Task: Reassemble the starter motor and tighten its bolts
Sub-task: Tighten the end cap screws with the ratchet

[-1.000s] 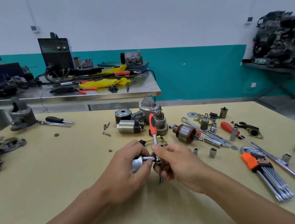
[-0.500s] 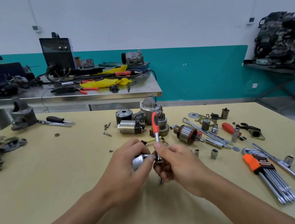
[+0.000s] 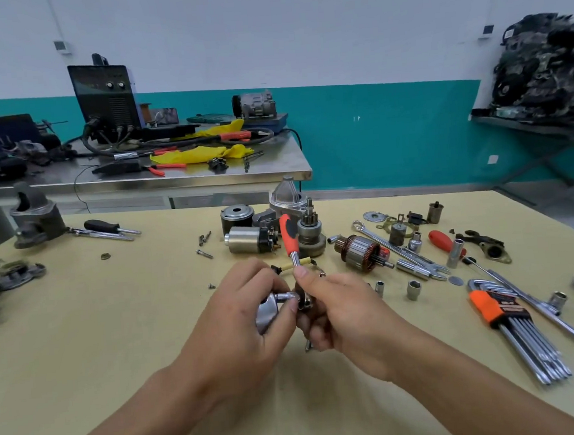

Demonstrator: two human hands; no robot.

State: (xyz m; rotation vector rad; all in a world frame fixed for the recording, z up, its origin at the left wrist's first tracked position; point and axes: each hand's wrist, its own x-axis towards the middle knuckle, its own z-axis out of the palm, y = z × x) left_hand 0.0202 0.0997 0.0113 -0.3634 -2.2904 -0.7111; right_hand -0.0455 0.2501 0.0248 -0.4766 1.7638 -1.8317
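**A:** Where is the motor piece sitting?

**B:** The shiny motor piece [image 3: 267, 313] is being held up off the surface [image 3: 82, 336]. It is hanging about midway between the left and right edges, nearer the near edge than the far one. The left hand [image 3: 248, 309] is gripping it, with the fingers curling round its rounded body. The back of the hand is facing the camera, and one fingertip is pressing beside a small metal stub at the piece's right end.

**A:** And the other hand?

**B:** The right hand [image 3: 341, 312] is meeting it from the right, and the two hands are touching. Its thumb is pointing up and pressing along the steel shaft of the ratchet [image 3: 288, 234]. The other fingers are curling tightly below, round the ratchet's lower end; I cannot tell what else they are covering. The orange handle is sticking up and leaning toward the far edge.

**A:** How are the arms lying?

**B:** Both bare forearms are coming in from the near edge and converging toward the middle.

**A:** Anything close by?

**B:** A copper-wound rotor [image 3: 360, 251] is lying just beyond the right hand, toward the far right. A set of hex keys [image 3: 521, 336] is lying well apart, near the right edge.
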